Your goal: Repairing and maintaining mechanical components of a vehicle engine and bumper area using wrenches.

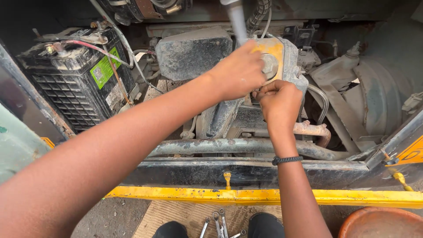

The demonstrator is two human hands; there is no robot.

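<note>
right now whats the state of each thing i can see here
left hand: closed around a grey tool handle, pressed on the yellow-stained housing
right hand: fist closed just below the housing; what it grips is hidden
large nut: seated on the housing face
battery: upright, dusty, cables attached on top
spanners: lying loose on the ground mat between the shoes
orange bowl: on the ground, partly out of frame

black battery (77,77) upper left; spanners (219,224) on mat below; orange bowl (382,224) lower right
</note>
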